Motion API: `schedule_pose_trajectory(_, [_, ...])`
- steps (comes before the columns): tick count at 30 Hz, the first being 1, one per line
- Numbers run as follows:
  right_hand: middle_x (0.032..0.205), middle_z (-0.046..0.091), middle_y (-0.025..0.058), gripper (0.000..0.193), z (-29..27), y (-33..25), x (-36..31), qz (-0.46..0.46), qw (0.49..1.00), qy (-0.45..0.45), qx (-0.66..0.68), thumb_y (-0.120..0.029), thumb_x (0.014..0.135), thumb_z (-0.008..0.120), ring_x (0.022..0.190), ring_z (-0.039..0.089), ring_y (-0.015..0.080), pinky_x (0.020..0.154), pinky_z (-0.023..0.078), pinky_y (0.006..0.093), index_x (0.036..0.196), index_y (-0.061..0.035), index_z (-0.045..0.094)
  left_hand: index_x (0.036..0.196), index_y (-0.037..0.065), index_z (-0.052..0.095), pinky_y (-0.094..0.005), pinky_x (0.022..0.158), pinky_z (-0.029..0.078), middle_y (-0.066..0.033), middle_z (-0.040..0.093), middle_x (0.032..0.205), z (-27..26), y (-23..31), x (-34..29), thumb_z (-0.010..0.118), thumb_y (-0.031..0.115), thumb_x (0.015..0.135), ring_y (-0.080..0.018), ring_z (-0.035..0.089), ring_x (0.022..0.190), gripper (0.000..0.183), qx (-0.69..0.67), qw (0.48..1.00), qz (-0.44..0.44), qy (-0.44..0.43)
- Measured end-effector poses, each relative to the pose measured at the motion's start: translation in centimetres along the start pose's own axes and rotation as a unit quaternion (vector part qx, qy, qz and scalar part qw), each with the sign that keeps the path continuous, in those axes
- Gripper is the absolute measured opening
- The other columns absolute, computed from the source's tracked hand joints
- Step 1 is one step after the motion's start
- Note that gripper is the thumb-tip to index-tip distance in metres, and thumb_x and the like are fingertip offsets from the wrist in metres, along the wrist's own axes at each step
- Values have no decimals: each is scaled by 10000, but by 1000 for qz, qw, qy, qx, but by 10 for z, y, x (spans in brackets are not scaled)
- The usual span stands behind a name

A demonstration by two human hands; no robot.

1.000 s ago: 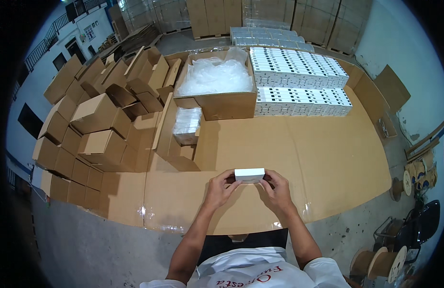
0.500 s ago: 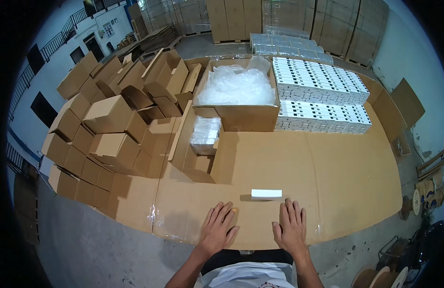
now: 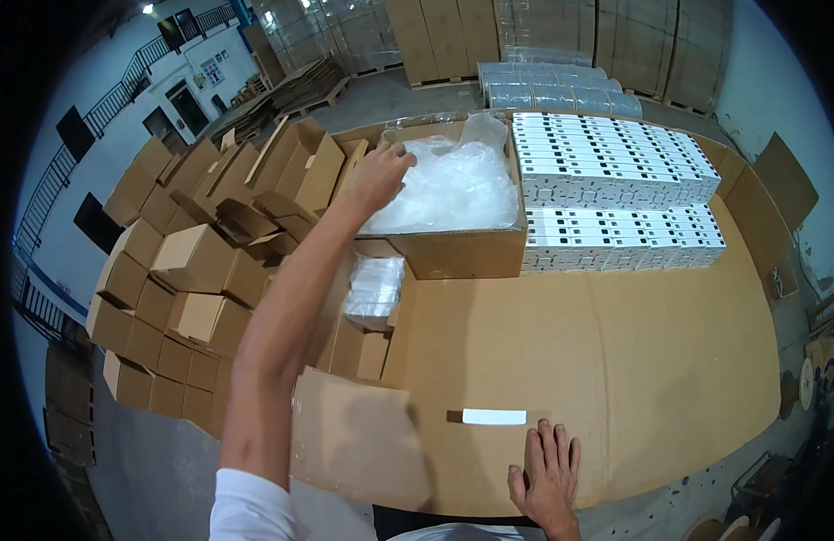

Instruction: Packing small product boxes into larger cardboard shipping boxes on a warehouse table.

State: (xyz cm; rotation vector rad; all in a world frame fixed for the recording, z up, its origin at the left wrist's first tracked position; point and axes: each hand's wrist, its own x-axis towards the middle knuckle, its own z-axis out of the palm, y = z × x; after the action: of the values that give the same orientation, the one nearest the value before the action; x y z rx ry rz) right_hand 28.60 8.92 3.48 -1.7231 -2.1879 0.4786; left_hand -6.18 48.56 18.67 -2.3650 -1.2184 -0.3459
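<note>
My left hand (image 3: 383,175) reaches far out over the left part of an open carton (image 3: 462,254) heaped with clear plastic bags (image 3: 458,185). Its fingers are curled together at the bags' edge; whether a bag is caught in them is hidden. Flat on the cardboard-covered table (image 3: 516,352) rests my right hand (image 3: 548,473), open, fingers stretched forward. Just beyond its fingertips and to the left lies a small white box (image 3: 494,417), not touched.
Left of centre, an open narrow carton (image 3: 347,347) holds plastic-wrapped packs (image 3: 375,290). Brown cardboard boxes (image 3: 201,261) are piled at the left. White boxes with black marks (image 3: 615,162) stand in two stacked rows at the back right.
My left hand has left the table and reached forward to the bag carton. My right hand stays flat near the white box. The view has shifted, so the table appears lower.
</note>
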Motion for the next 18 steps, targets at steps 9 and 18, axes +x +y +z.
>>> schedule_pose_trajectory(9, [1533, 417, 169, 657, -3, 22, 10, -4, 1000, -7, 20, -354, 850, 645, 1422, 348, 417, 1142, 228, 651, 1403, -25, 510, 839, 48, 674, -455, 822, 535, -144, 692, 883, 61, -41, 51, 700, 93, 785, -342, 671, 887, 75, -36, 995, -62, -65])
schedule_pose_trajectory(18, [1510, 431, 187, 631, -12, 1, -21, -19, 1000, 18, 9, -332, 850, 642, 1403, 372, 416, 1138, 245, 640, 1384, -21, 515, 998, -9, 644, -289, 706, 546, -42, 658, 799, -94, -14, -3, 699, 142, 921, -120, 660, 789, 178, -473, 835, -265, 90])
